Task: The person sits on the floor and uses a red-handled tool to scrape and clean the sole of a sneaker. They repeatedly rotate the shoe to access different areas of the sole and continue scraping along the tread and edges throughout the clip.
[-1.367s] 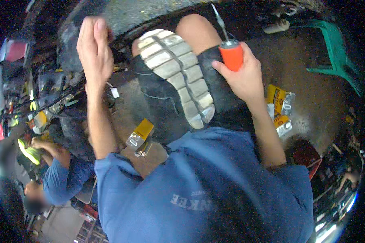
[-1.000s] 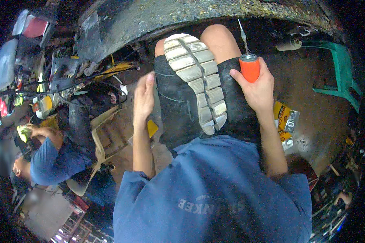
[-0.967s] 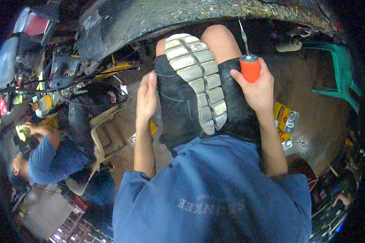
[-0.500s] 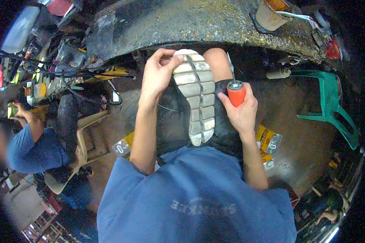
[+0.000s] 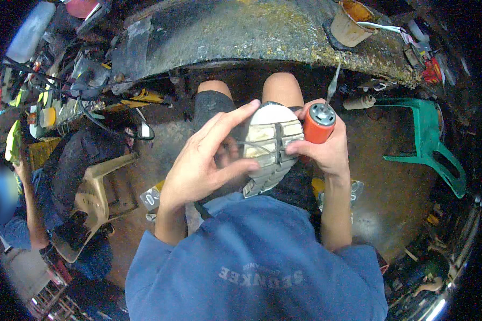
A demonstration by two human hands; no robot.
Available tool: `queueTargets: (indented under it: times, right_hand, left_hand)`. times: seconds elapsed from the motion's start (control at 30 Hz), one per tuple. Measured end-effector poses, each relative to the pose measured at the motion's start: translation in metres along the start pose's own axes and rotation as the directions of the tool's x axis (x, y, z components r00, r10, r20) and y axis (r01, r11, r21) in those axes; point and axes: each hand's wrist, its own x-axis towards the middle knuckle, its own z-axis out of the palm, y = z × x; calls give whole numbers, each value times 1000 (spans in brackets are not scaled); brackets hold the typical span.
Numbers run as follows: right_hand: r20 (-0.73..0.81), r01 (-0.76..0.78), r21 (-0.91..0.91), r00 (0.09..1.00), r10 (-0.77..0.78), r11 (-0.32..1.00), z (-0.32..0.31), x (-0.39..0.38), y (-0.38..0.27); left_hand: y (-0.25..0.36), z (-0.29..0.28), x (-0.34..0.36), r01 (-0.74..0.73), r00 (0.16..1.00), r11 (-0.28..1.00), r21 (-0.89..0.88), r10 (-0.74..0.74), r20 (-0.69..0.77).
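Shoe sole (image 5: 269, 152) between my left hand (image 5: 195, 163), spread apart, and my right hand (image 5: 331, 152), clamped on orange-handled pointed tool (image 5: 317, 131), right thumb (image 5: 303, 147) on sole.

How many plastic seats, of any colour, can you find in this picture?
2: a green plastic seat right of the wearer's right hand, and a beige plastic seat left of the left hand. Others may be hidden in the dark, cluttered edges.

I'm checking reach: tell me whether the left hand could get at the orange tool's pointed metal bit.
Probably yes: the left hand is near, at the grooved shoe sole, and the pointed metal bit sticks out uncovered beyond the right hand.
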Motion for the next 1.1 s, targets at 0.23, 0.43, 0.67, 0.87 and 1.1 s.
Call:
queueTargets:
  times: [0.23,0.43,0.67,0.87,1.1]
  right_hand:
    - [-55,-46,-25,998,45,999,1,2,12]
    - [50,-8,-32,999,10,999,5,7,6]
    - [-15,-84,102,996,86,991,-3,11,12]
    - [-290,-245,-703,956,44,667,-43,17,46]
    - [-237,-245,-822,968,83,515,-39,4,99]
  left_hand:
    - [-32,-20,-27,276,943,960,51,-260,-207]
    - [-67,-12,4,-96,961,995,-25,86,-262]
    - [-72,46,35,-18,981,547,-837,170,89]
    - [-48,36,23,-296,953,812,-502,213,-218]
    - [-48,34,25,-462,814,887,-15,418,-403]
